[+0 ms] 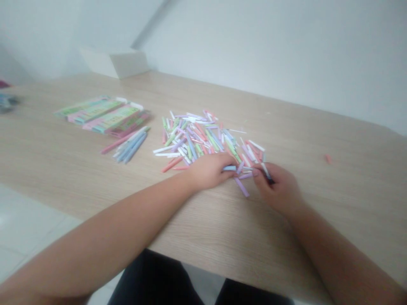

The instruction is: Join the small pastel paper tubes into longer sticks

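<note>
A loose heap of pastel paper sticks (197, 140) in pink, green, blue, lilac and white lies on the wooden tabletop (295, 131). My left hand (210, 171) rests at the heap's near edge, its fingers closed on a light blue stick (229, 168). My right hand (276, 188) pinches a white stick (264, 169) whose dark lower end disappears between the fingers. A lilac stick (242, 187) lies just below the gap between my hands.
Flat packs of green and pink strips (101, 114) lie left of the heap, with a bundle of blue sticks (131, 145) and a pink stick (114, 144) beside them. A white box (114, 61) stands against the wall. A small pink piece (328, 159) lies to the right.
</note>
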A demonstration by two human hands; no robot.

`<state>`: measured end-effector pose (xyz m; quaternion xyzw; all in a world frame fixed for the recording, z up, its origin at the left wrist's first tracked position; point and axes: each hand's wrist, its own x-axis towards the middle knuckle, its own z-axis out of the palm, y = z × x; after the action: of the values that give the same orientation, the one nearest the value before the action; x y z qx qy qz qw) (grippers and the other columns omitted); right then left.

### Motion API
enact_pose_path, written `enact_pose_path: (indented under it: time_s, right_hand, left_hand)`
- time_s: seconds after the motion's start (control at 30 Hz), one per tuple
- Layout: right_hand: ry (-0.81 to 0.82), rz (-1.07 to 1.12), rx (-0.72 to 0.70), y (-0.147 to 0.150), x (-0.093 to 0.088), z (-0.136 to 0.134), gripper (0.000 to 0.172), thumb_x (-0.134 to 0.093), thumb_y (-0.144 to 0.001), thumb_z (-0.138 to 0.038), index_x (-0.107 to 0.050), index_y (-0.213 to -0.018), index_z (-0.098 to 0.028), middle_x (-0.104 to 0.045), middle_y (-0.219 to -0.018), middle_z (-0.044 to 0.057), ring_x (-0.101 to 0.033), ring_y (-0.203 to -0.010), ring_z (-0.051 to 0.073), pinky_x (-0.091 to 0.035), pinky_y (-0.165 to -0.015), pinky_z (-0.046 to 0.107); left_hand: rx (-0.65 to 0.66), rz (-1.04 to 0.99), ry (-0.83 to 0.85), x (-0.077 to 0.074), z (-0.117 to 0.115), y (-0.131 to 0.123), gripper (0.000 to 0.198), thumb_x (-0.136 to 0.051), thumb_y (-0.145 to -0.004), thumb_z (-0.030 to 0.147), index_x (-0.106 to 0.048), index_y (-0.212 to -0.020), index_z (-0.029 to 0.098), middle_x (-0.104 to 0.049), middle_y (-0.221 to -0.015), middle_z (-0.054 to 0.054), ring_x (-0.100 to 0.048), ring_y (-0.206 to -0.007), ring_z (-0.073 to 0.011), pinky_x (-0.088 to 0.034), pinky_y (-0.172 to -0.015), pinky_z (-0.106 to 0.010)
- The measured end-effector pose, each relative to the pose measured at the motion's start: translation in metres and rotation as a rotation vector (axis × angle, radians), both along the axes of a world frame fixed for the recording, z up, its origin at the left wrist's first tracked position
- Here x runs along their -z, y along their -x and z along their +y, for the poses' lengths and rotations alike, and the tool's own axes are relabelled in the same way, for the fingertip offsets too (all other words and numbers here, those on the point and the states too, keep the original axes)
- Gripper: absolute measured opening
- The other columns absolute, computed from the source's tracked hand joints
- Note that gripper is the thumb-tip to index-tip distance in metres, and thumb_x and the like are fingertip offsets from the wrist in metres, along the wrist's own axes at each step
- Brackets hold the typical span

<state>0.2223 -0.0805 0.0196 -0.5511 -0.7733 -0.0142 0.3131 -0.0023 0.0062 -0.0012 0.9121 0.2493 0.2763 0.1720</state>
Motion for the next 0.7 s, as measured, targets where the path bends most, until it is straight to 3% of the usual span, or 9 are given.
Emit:
enact_pose_path:
  time_s: [0.27, 0.43, 0.53, 0.6, 0.63, 0.7]
  right_hand:
    - [0.1, -0.046, -0.093, 0.0026, 0.0043, 0.0025, 0.028, -0.049, -0.102, -0.037, -0.069, -0.091, -0.022, -0.068, -0.073, 0.003, -0.06, -0.064, 0.018, -0.042, -0.06, 0.029]
    - [0.127, -0.096, -0.112, -0.0004, 0.0056, 0.0055, 0.03, -0.048, -0.103, -0.039, -0.072, -0.097, -0.022, -0.074, -0.087, 0.006, -0.067, -0.078, 0.022, -0.047, -0.07, 0.032]
    - [0.137, -0.072, -0.13, -0.0012, 0.0063, 0.0045, 0.03, -0.054, -0.1, -0.046, -0.07, -0.115, -0.025, -0.076, -0.097, 0.007, -0.069, -0.086, 0.025, -0.05, -0.074, 0.034]
    - [0.092, -0.013, -0.118, -0.0021, 0.0061, 0.002, 0.045, -0.057, -0.097, -0.051, -0.06, -0.132, -0.024, -0.074, -0.106, 0.01, -0.068, -0.094, 0.028, -0.051, -0.077, 0.037]
    - [0.054, 0.041, -0.103, -0.0028, 0.0057, 0.0005, 0.049, -0.055, -0.097, -0.053, -0.055, -0.136, -0.023, -0.073, -0.108, 0.011, -0.068, -0.096, 0.029, -0.051, -0.078, 0.038]
    - [0.005, 0.151, -0.08, -0.0047, 0.0045, -0.002, 0.042, -0.044, -0.103, -0.051, -0.053, -0.131, -0.021, -0.07, -0.103, 0.012, -0.066, -0.093, 0.028, -0.05, -0.077, 0.038]
  left_hand:
    - [0.03, 0.067, -0.023, 0.0017, 0.0005, -0.0014, 0.031, -0.053, -0.1, 0.043, -0.07, -0.116, 0.022, -0.073, -0.113, -0.006, -0.067, -0.109, -0.0234, -0.051, -0.091, -0.036]
    - [0.045, 0.091, -0.03, 0.0026, 0.0001, -0.0045, 0.032, -0.05, -0.102, 0.042, -0.07, -0.114, 0.021, -0.072, -0.113, -0.007, -0.067, -0.107, -0.0229, -0.051, -0.091, -0.036]
    - [0.07, 0.062, -0.015, 0.0026, -0.0009, -0.0071, 0.029, -0.053, -0.1, 0.039, -0.07, -0.113, 0.019, -0.073, -0.11, -0.007, -0.067, -0.104, -0.0229, -0.051, -0.09, -0.037]
    - [0.081, -0.004, 0.032, 0.0023, -0.001, -0.0084, 0.027, -0.053, -0.101, 0.037, -0.071, -0.11, 0.019, -0.073, -0.108, -0.007, -0.067, -0.103, -0.021, -0.051, -0.091, -0.035]
    - [0.082, -0.044, 0.063, 0.002, -0.0008, -0.0087, 0.027, -0.053, -0.101, 0.036, -0.072, -0.108, 0.019, -0.074, -0.106, -0.006, -0.067, -0.101, -0.0199, -0.051, -0.091, -0.034]
    - [0.073, -0.107, 0.115, 0.0013, 0.0001, -0.0082, 0.028, -0.051, -0.102, 0.037, -0.073, -0.106, 0.019, -0.074, -0.103, -0.005, -0.067, -0.099, -0.0187, -0.051, -0.091, -0.033]
